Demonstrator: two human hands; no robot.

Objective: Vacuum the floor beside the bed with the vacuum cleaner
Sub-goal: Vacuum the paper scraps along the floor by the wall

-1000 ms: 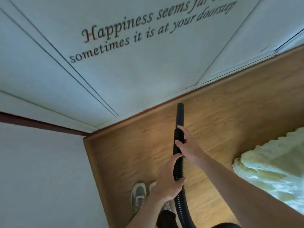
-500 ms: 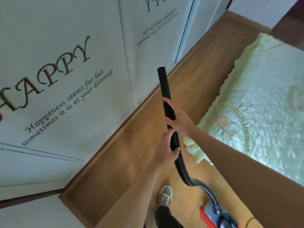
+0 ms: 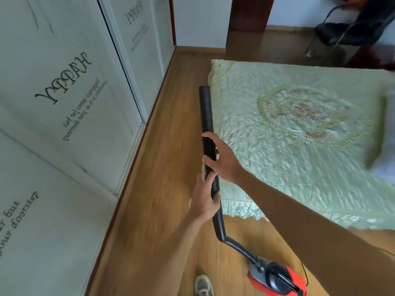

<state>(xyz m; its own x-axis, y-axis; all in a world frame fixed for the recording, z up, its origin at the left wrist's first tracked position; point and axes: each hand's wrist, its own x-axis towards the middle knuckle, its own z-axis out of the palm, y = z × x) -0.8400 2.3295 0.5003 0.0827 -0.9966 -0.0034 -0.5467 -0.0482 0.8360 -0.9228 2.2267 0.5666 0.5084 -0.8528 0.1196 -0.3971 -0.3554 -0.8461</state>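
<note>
Black hose [image 3: 207, 116], both hands' grip

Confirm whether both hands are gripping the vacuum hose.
Yes: the right hand wraps the black hose higher up, and the left hand grips it just below.

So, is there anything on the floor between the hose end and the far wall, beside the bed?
Nothing visible. The floor strip between wardrobe and bed looks bare ahead of the hose.

White lettered wardrobe doors [image 3: 70, 99] are lining the left; a grey sneaker [image 3: 203, 285] is showing below; possibly a dark chair [image 3: 346, 28] is standing far right.
</note>
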